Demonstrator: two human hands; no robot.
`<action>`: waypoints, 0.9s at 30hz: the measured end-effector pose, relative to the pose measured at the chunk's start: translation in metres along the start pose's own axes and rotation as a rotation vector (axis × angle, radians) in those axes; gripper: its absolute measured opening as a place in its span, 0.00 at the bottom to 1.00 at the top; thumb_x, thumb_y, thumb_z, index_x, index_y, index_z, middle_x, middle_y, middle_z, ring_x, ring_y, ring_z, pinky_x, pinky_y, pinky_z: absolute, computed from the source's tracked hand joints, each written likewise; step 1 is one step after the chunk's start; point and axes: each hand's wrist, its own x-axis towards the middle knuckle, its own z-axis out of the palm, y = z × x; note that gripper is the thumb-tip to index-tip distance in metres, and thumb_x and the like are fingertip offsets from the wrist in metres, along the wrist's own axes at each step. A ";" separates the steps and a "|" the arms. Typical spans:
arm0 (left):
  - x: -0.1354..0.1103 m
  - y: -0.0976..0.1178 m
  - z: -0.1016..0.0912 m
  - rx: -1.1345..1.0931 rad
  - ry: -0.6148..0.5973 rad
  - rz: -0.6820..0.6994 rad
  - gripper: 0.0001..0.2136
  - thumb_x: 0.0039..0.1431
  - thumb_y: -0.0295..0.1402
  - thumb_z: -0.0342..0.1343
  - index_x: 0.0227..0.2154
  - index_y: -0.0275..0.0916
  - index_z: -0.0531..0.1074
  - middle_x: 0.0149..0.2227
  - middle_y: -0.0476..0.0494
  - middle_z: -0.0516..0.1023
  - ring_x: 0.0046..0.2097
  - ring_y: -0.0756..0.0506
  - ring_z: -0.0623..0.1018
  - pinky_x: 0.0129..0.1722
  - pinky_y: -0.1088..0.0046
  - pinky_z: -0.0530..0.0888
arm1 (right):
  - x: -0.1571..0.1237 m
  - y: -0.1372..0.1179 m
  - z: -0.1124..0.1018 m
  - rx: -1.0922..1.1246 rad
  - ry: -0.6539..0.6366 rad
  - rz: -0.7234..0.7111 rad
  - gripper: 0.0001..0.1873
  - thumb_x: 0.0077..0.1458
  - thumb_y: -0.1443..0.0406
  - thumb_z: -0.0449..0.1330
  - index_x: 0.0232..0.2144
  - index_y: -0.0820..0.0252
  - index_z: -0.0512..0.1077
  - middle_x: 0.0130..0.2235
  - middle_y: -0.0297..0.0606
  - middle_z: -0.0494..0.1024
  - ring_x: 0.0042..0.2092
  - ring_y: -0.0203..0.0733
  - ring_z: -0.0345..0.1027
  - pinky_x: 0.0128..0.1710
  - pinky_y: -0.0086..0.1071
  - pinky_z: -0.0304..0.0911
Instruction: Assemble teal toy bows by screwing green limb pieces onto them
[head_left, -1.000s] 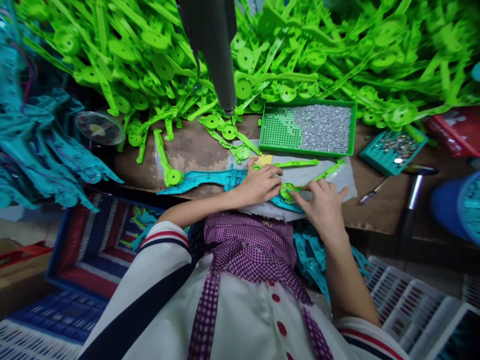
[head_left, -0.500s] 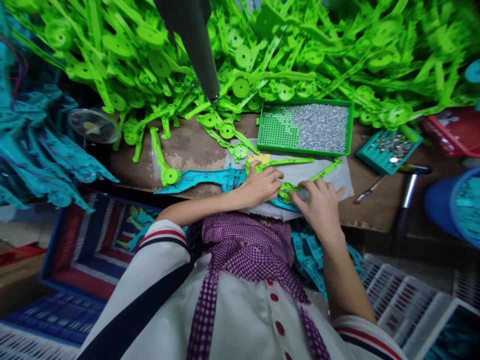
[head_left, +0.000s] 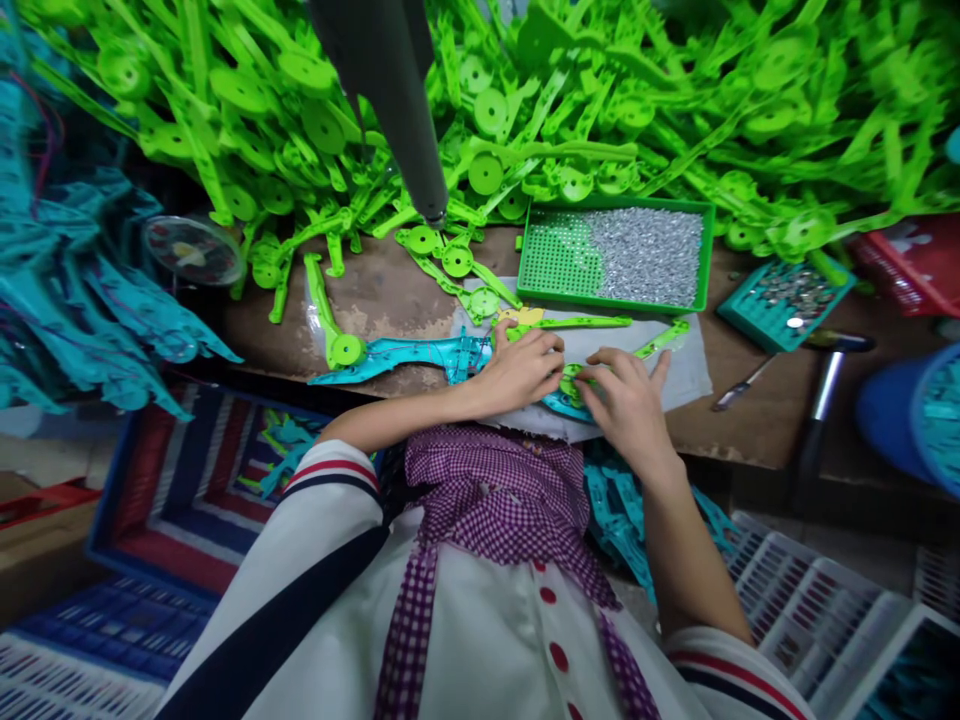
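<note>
A long blue plastic part (head_left: 409, 355) lies along the table's front edge, with green plastic leg-shaped parts on it. My left hand (head_left: 529, 365) rests over its middle, fingers bent down onto the blue part and a green leg-shaped part (head_left: 581, 322). Just to the right, my right hand (head_left: 628, 405) is closed with thumb and fingertips at the round end of another green part (head_left: 572, 380). Anything tiny between those fingertips is hidden. At the blue part's left end sits a further green leg piece (head_left: 346, 350). A pale cloth (head_left: 686, 365) lies underneath.
A dark tool shaft (head_left: 420, 160) hangs over the table. Behind stands a green tray (head_left: 709, 255) of small silver pieces, before a heap of green parts (head_left: 487, 110). A teal box (head_left: 757, 325), screwdriver (head_left: 742, 385), hammer (head_left: 825, 390) and blue bucket (head_left: 885, 410) are at right.
My right hand has shifted slightly left, its fingers gathering closer at the green part's round end. My left hand stays in nearly the same place. The whole view has shifted slightly.
</note>
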 end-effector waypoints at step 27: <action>-0.008 -0.006 0.005 0.154 0.002 0.042 0.11 0.68 0.30 0.51 0.38 0.44 0.80 0.62 0.43 0.72 0.62 0.37 0.68 0.62 0.40 0.51 | -0.012 0.013 -0.005 0.204 0.243 0.144 0.14 0.65 0.58 0.57 0.48 0.54 0.75 0.52 0.44 0.78 0.56 0.54 0.70 0.64 0.61 0.54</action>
